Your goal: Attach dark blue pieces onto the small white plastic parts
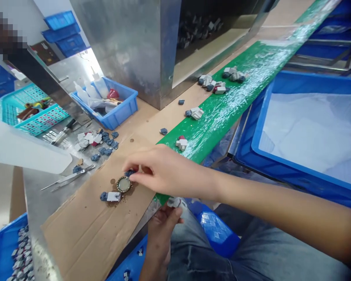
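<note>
My right hand [163, 169] reaches across from the right, with thumb and forefinger pinching a small dark blue-grey piece [130, 172]. Just beneath it, a small round cap with a ridged rim [124, 184] lies on the cardboard and contains something pale. Beside that cap is a part of dark and white pieces [112, 196], with wet spots around it. Lower down, near the belt's end, my left hand [163, 226] is closed around a small white-grey plastic part [175, 202], partly hidden by the fingers.
A green conveyor belt [219, 107] carries several small toy-like parts past a metal housing [134, 47]. Tweezers [73, 176], loose dark pieces [108, 146] and a blue bin with bottles [115, 118] lie left. A large blue crate [257, 152] stands right.
</note>
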The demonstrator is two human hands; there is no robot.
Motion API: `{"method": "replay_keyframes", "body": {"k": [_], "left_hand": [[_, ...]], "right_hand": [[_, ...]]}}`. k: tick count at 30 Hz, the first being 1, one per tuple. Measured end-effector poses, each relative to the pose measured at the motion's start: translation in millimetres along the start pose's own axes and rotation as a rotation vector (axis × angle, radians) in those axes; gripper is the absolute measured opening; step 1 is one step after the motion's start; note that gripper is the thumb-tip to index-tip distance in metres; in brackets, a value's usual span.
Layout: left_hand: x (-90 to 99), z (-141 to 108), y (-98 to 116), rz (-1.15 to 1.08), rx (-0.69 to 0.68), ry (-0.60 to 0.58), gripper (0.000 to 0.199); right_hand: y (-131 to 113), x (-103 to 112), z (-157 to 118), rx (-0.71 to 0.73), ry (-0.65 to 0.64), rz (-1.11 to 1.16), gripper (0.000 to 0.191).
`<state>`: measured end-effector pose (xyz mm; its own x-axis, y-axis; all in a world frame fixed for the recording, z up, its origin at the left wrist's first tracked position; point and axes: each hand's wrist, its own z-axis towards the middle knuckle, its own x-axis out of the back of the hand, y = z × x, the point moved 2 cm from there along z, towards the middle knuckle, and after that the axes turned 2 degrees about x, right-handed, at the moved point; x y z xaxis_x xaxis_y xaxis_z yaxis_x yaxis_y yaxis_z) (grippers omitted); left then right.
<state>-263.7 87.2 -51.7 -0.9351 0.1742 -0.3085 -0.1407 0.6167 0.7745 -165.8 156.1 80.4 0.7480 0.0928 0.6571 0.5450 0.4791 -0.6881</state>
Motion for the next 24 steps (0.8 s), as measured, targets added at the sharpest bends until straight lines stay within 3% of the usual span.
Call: {"method": "replay_keyframes", "body": {"k": [4, 12, 17, 24], "left_hand": [[-12.7, -7, 1, -0.134, -0.029, -0.007, 0.042], [-65.1, -9, 0, -0.145, -0.063, -0.158, 0.040], [-92.7, -15, -1, -0.020, -0.166, -0.272, 0.034], [-118.3, -29, -3, 0.185, -0.369, -0.318, 0.032]], "right_hand": [[11, 22, -41, -0.276, 0.238, 0.309, 0.011], [21, 46, -149, -0.579, 0.587, 0.669, 0.012], [10, 51, -203, -0.611, 0.742, 0.679, 0.013], [-3, 55, -247, -0.498, 0.826, 0.341, 0.014]]}}
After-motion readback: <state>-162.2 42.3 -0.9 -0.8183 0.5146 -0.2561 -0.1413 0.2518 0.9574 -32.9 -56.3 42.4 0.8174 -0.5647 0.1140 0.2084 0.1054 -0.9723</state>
